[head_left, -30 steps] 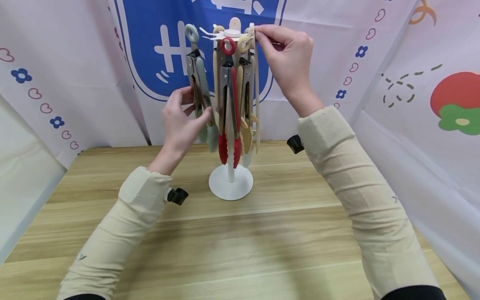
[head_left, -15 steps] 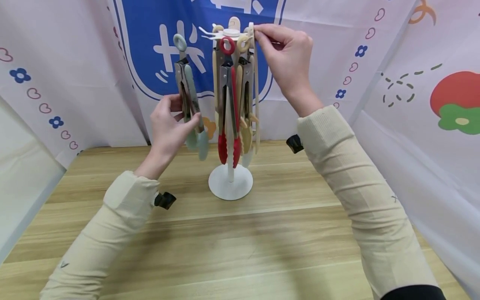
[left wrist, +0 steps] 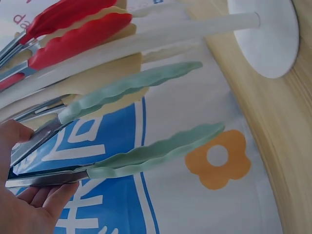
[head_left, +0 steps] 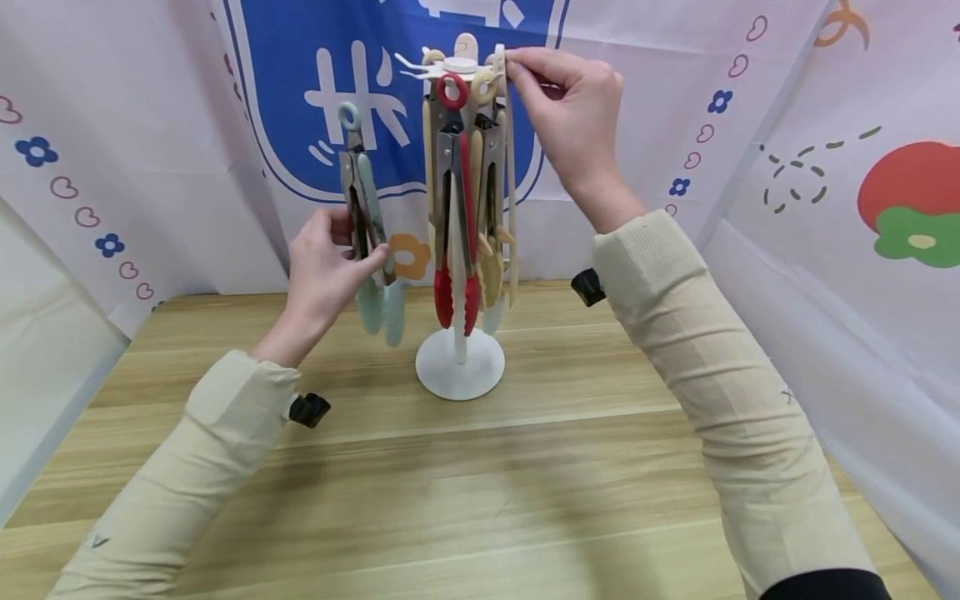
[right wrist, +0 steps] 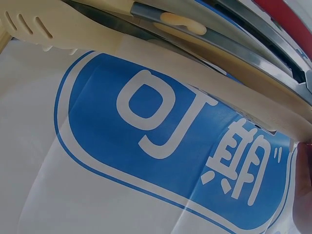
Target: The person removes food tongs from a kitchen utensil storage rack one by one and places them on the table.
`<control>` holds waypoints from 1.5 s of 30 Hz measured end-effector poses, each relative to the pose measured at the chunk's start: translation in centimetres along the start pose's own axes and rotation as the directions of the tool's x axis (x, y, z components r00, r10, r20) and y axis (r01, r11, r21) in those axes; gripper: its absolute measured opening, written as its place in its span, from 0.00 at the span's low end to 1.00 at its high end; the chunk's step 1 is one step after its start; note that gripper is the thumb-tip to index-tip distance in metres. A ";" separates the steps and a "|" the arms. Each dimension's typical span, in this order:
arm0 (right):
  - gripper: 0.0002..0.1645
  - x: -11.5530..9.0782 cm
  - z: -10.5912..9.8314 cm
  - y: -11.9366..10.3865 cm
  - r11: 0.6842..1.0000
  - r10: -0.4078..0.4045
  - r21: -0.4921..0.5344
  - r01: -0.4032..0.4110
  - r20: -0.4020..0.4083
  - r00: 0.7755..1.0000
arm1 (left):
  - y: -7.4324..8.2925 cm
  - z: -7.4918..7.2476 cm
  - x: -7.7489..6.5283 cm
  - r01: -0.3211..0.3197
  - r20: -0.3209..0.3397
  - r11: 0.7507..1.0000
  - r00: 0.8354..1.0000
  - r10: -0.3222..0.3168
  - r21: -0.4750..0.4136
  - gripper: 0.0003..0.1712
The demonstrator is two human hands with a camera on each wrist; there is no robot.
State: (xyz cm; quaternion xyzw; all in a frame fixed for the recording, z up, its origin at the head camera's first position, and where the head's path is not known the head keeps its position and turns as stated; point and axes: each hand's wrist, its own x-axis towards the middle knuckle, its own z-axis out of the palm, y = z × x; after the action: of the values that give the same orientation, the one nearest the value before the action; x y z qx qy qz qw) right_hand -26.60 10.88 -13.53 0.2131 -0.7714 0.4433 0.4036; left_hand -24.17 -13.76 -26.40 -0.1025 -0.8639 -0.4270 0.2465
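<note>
In the head view my left hand (head_left: 318, 262) grips a pair of mint-green tongs (head_left: 368, 187) by the metal arms, left of the utensil stand and apart from it. The tongs hang nearly upright, and in the left wrist view their two green tips (left wrist: 146, 156) are spread. My right hand (head_left: 581, 117) pinches the top of a cream utensil at the stand's right side. A cream slotted turner (right wrist: 53, 24) shows in the right wrist view. The white stand (head_left: 461, 367) also bears red-tipped tongs (head_left: 471, 304) and cream-ringed tongs (head_left: 489, 154).
The stand's round base rests on a wood-grain table (head_left: 480, 483). Bare white hooks (head_left: 411, 67) stick out at its upper left. A printed cloth (head_left: 300, 142) hangs close behind, and another white cloth (head_left: 825, 233) hangs at the right.
My left hand has carried the mint-green tongs left and down, away from the stand. The right hand keeps its place at the stand's top.
</note>
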 end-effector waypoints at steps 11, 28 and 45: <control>0.09 0.0 0.0 0.2 1.000 -0.006 -0.005 0.006 0.004 1.000 | -1.5 -0.3 -0.4 0.053 0.067 0.994 0.996 -0.060 0.093 0.25; 0.09 0.1 0.0 0.3 1.000 -0.013 0.002 0.013 0.001 1.000 | -3.3 -0.3 -0.7 0.116 0.227 0.972 0.960 -0.162 0.203 0.27; 0.09 0.1 0.1 0.2 1.000 -0.002 0.005 0.002 -0.003 1.000 | -5.1 -0.1 -1.2 0.133 0.374 0.929 0.888 -0.266 0.345 0.27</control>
State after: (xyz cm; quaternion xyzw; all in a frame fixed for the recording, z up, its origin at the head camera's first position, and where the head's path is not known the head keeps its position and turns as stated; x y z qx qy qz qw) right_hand -26.86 10.97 -13.56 0.2143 -0.7695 0.4453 0.4046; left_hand -25.07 -16.95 -30.51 -0.0602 -0.9584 -0.2779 0.0247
